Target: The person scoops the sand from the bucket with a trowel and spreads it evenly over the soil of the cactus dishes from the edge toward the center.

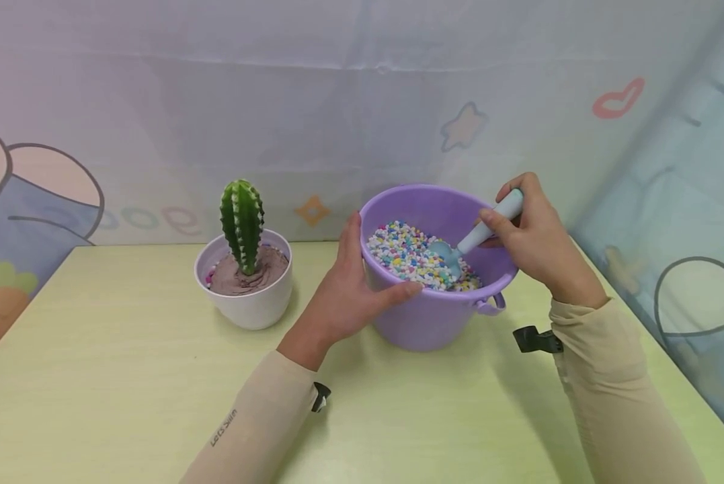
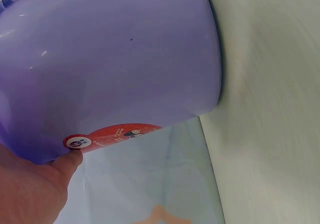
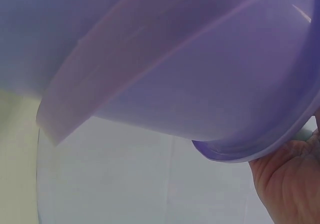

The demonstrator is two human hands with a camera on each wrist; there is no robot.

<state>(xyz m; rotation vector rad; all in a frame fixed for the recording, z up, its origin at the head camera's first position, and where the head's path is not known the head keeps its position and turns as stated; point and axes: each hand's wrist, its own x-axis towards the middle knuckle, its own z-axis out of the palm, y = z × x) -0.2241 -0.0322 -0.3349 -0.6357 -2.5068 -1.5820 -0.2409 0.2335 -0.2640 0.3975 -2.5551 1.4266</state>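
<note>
Ok so, biggest first, with the bucket's middle as my clock centre. Pale yellow-green table [image 1: 126, 376] under everything. On it, a purple bucket [image 1: 422, 323], its rim dipping toward 4 o'clock; can't tell if it's really tipped. Over at 9 o'clock, well apart, there's a white pot [image 1: 255, 312] with a cactus [image 1: 242, 225] stuck in brown filling [image 1: 234, 286]. My guess is it's off to the side so both hands have room.

Left hand [image 1: 351, 289]: spread wide, fingers fairly straight, bracing the outside from 9 round to 7 o'clock, probably so the bucket doesn't skid. So the bucket's at that hand's 2 o'clock, touching.

Right hand [image 1: 537, 238] is out at 3, fingers closed round the handle of a light blue scoop [image 1: 478, 235]. That looks like a grip for reaching in over the rim. The scoop's head sits off at that hand's 9 o'clock, down in the beads.

Left wrist view shows a red sticker [image 2: 120, 134] by a fingertip. Tiniest: multicoloured beads [image 1: 400, 252] inside the bucket.
</note>
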